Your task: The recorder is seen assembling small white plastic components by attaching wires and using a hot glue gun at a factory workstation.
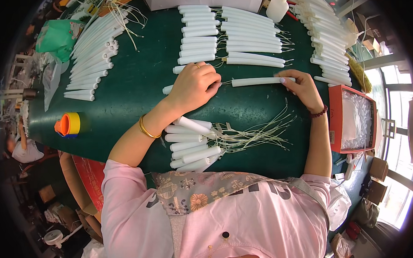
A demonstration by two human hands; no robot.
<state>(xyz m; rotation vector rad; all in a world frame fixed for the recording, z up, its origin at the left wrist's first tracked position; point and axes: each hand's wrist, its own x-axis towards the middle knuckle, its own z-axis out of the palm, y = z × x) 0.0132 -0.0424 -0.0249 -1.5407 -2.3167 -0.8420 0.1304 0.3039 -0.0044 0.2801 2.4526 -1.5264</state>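
Observation:
My left hand (198, 84) is closed, fingers curled over a short white tube (167, 90) whose left end sticks out beside it. Thin wire runs from the fingertips to a long white tube (256, 82) lying sideways in line with it. At that tube's right end, my right hand (300, 89) pinches it between thumb and finger. Just beyond lie paired rows of short white tubes (198, 28) and long white tubes (253, 32), joined by wires. Nearer my body rests a pile of short tubes (196, 152) with loose pale wires (256, 134) fanning right.
On the green table (124, 113), long tubes (93, 64) lie at far left and more tubes (324, 38) at far right. An orange-yellow tape roll (70, 124) stands left. A red box (337, 120) with clear plastic sits right. A white bottle (277, 7) stands at the back.

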